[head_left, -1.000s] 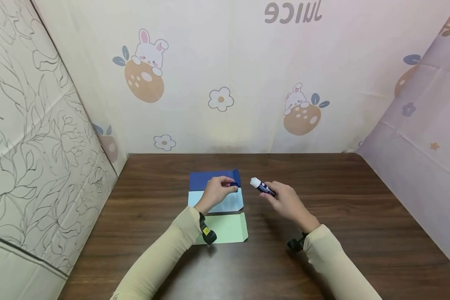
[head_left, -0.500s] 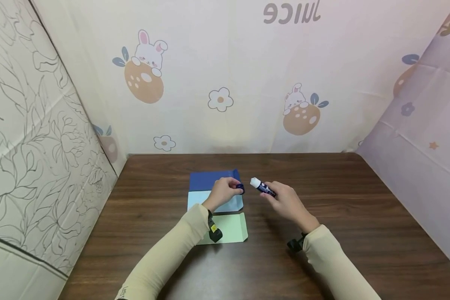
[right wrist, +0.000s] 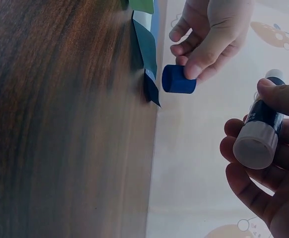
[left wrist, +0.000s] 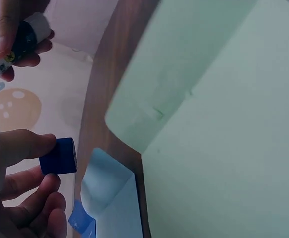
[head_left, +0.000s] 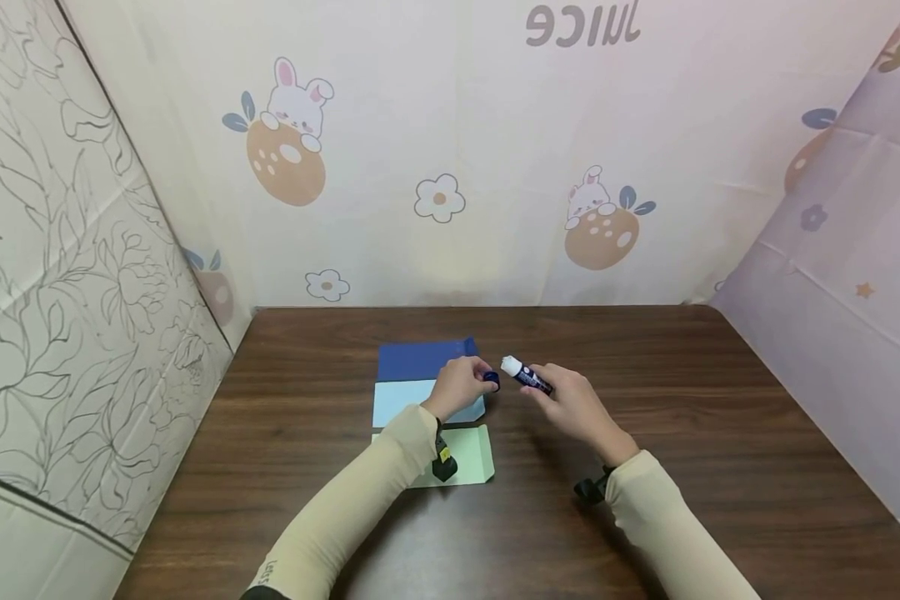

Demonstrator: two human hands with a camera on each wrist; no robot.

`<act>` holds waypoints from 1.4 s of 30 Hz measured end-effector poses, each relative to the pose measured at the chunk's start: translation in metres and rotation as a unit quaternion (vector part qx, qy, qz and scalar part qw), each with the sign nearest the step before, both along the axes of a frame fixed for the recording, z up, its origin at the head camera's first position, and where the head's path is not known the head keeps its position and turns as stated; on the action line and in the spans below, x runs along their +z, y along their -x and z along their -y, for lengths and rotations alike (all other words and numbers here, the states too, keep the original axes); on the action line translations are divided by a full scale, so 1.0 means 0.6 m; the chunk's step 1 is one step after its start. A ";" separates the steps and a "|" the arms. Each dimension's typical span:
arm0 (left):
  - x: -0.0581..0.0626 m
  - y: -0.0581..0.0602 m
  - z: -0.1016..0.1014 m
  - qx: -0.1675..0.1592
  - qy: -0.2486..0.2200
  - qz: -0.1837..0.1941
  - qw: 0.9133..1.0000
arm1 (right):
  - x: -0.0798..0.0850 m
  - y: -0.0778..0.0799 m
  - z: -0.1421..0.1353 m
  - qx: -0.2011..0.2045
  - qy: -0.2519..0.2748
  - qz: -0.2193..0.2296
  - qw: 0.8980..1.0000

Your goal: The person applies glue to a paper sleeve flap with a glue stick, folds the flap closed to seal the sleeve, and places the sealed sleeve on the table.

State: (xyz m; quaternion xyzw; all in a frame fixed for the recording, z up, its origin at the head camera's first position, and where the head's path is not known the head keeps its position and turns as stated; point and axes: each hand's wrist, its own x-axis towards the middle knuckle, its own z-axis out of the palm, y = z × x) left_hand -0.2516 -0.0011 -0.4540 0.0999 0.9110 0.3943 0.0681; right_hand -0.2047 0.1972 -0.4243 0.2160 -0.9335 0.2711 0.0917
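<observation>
Between thumb and fingers my left hand (head_left: 459,388) pinches a small dark blue cap (left wrist: 59,156), its hollow end facing the right hand. My right hand (head_left: 570,402) holds an uncapped glue stick (head_left: 527,375), its white tip tilted up toward the cap. A gap separates cap and glue stick in the head view. Below and left of the hands lie three envelopes in a column: dark blue (head_left: 412,361), light blue (head_left: 397,403) and light green (head_left: 465,458). The left hand and forearm hide parts of the light blue and green ones.
The envelopes lie on a dark wood-grain table (head_left: 645,358). A patterned cloth wall (head_left: 450,108) rises along its back edge, with further cloth walls at left and right. Each wrist wears a small black camera (head_left: 444,462).
My left hand has moved right with the cap, bringing it closer to the glue stick, and the cap has turned. The right hand and glue stick have stayed nearly still.
</observation>
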 end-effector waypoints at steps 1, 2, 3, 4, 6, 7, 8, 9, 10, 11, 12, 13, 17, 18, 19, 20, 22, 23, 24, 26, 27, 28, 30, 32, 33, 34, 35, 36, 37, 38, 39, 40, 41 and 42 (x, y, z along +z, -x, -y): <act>0.000 0.000 -0.002 0.000 0.011 -0.003 1.000 | 0.000 0.000 0.000 0.000 -0.001 -0.002 1.000; -0.001 0.000 -0.004 -0.002 0.022 -0.007 1.000 | -0.001 0.000 0.000 -0.001 0.000 -0.002 1.000; -0.001 -0.001 -0.005 -0.004 0.032 -0.010 0.999 | -0.001 0.000 0.000 -0.001 0.001 -0.002 1.000; -0.002 -0.001 -0.007 -0.006 0.040 -0.014 0.999 | -0.002 -0.001 0.000 -0.001 0.002 -0.003 1.000; -0.003 -0.001 -0.010 -0.011 0.050 -0.023 0.998 | -0.002 -0.001 0.000 -0.002 0.004 -0.004 1.000; -0.004 -0.001 -0.011 -0.013 0.055 -0.029 0.998 | -0.002 -0.001 0.000 -0.002 0.005 -0.004 1.000; -0.005 -0.001 -0.013 -0.014 0.061 -0.035 0.997 | -0.003 -0.001 0.000 -0.002 0.006 -0.005 1.000; -0.006 -0.001 -0.014 -0.014 0.069 -0.041 0.997 | -0.003 0.000 0.000 -0.003 0.006 -0.005 1.000; -0.007 -0.001 -0.015 -0.014 0.075 -0.048 0.996 | -0.003 0.000 0.000 -0.004 0.006 -0.005 1.000; -0.008 0.000 -0.016 -0.013 0.078 -0.052 0.996 | -0.004 0.000 0.000 -0.004 0.007 -0.005 1.000; -0.009 0.000 -0.017 -0.012 0.082 -0.057 0.995 | -0.004 0.000 0.001 -0.005 0.007 -0.005 1.000; -0.010 0.001 -0.018 -0.010 0.085 -0.060 0.995 | -0.004 0.000 0.001 -0.005 0.007 -0.004 1.000; -0.015 0.002 -0.020 -0.008 0.089 -0.068 0.994 | -0.005 -0.002 0.001 -0.007 0.007 0.002 1.000; -0.017 0.003 -0.021 -0.008 0.091 -0.071 0.993 | -0.005 -0.002 0.001 -0.007 0.008 0.003 1.000; -0.018 0.003 -0.021 -0.007 0.090 -0.072 0.993 | -0.004 -0.002 0.001 -0.007 0.008 0.003 1.000; -0.020 0.004 -0.022 -0.006 0.091 -0.074 0.993 | -0.004 -0.002 0.001 -0.007 0.009 0.002 1.000; -0.022 0.005 -0.024 -0.006 0.089 -0.077 0.993 | -0.004 -0.002 0.001 -0.007 0.010 -0.001 1.000; -0.023 0.005 -0.026 -0.007 0.086 -0.077 0.993 | -0.004 -0.002 0.002 -0.007 0.011 -0.003 1.000; -0.024 0.005 -0.027 -0.009 0.084 -0.078 0.993 | -0.004 -0.002 0.001 -0.007 0.011 -0.005 1.000; -0.024 0.005 -0.029 -0.014 0.077 -0.076 0.994 | -0.003 -0.002 0.001 -0.006 0.012 -0.010 1.000; -0.024 0.005 -0.030 -0.016 0.075 -0.074 0.994 | -0.003 -0.002 0.001 -0.006 0.012 -0.012 1.000; -0.024 0.005 -0.031 -0.019 0.072 -0.072 0.995 | -0.002 -0.002 0.001 -0.005 0.012 -0.013 1.000; -0.024 0.004 -0.033 -0.026 0.067 -0.071 0.995 | -0.002 -0.002 0.000 -0.005 0.015 -0.015 1.000; -0.023 0.004 -0.035 -0.031 0.063 -0.069 0.995 | -0.002 -0.003 -0.001 -0.005 0.017 -0.015 1.000; -0.022 0.005 -0.036 -0.033 0.060 -0.069 0.995 | -0.001 -0.003 -0.001 -0.005 0.018 -0.014 1.000; -0.023 0.005 -0.037 -0.033 0.053 -0.066 0.996 | -0.001 -0.003 -0.002 -0.005 0.020 -0.013 1.000; -0.022 0.005 -0.038 -0.032 0.047 -0.064 0.996 | -0.001 -0.004 -0.002 -0.005 0.021 -0.013 1.000; -0.022 0.006 -0.038 -0.030 0.043 -0.062 0.997 | -0.001 -0.004 -0.002 -0.005 0.022 -0.012 1.000; -0.022 0.006 -0.039 -0.027 0.034 -0.058 0.997 | -0.001 -0.004 -0.002 -0.005 0.022 -0.011 1.000; -0.022 0.006 -0.039 -0.024 0.027 -0.055 0.998 | -0.001 -0.004 -0.002 -0.005 0.022 -0.010 1.000; -0.022 0.006 -0.039 -0.020 0.019 -0.054 0.998 | -0.001 -0.004 -0.002 -0.005 0.022 -0.009 1.000; -0.022 0.006 -0.039 -0.017 0.012 -0.054 0.998 | -0.001 -0.004 -0.002 -0.005 0.021 -0.009 1.000; -0.021 0.006 -0.038 -0.016 0.008 -0.055 0.998 | -0.001 -0.004 -0.002 -0.006 0.021 -0.009 1.000; -0.021 0.005 -0.038 -0.015 0.004 -0.056 0.998 | -0.001 -0.004 -0.002 -0.006 0.022 -0.008 1.000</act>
